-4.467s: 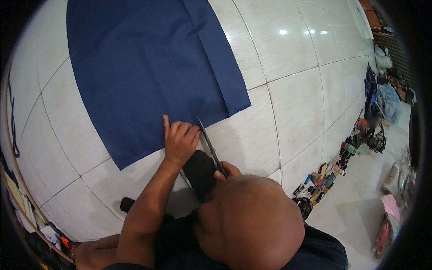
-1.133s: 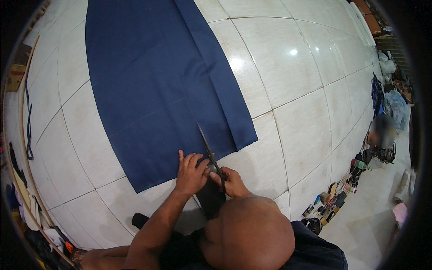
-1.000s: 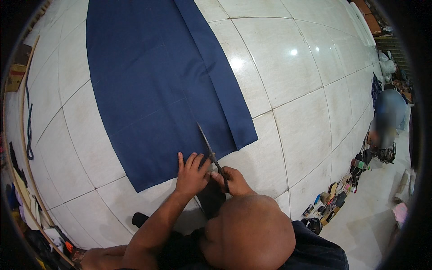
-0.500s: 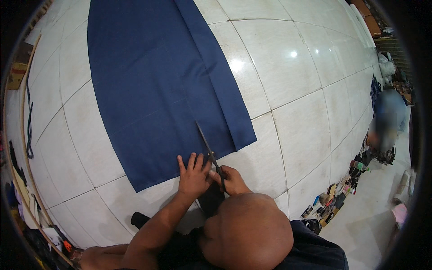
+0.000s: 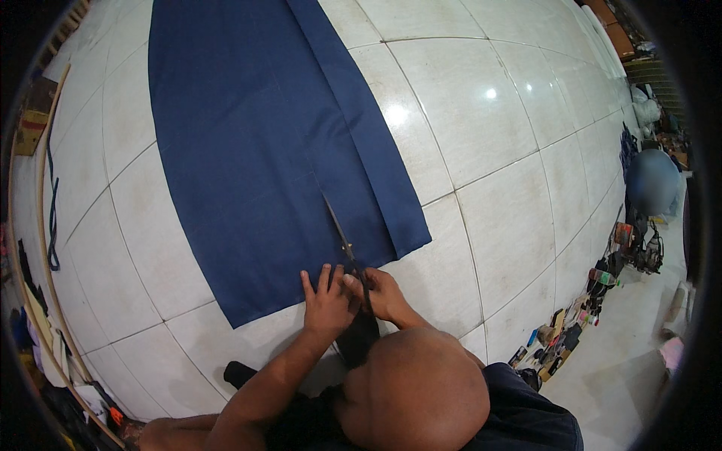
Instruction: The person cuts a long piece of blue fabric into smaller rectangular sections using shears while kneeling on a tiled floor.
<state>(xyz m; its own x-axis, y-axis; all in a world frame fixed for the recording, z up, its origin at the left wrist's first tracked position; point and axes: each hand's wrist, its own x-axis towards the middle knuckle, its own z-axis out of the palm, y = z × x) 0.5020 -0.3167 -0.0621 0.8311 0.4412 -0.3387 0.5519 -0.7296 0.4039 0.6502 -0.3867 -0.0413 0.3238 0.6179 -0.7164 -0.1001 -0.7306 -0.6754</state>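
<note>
1. A long sheet of dark blue cloth [image 5: 263, 143] lies flat on the white tiled floor [image 5: 496, 150], running away from the person.
2. The left hand [image 5: 325, 301] rests palm down at the near edge of the cloth, fingers spread and pressing on it.
3. The right hand [image 5: 383, 292] sits just beside the left, its fingers curled tight around the handles of a pair of scissors [image 5: 344, 242].
4. The scissor blades point away from the person and lie along a narrow cut that runs up into the cloth from its near edge.
5. A strip of cloth lies to the right of the cut, the wider part to the left.
6. Small items [image 5: 571, 331] are strewn along the floor at the right.
</note>
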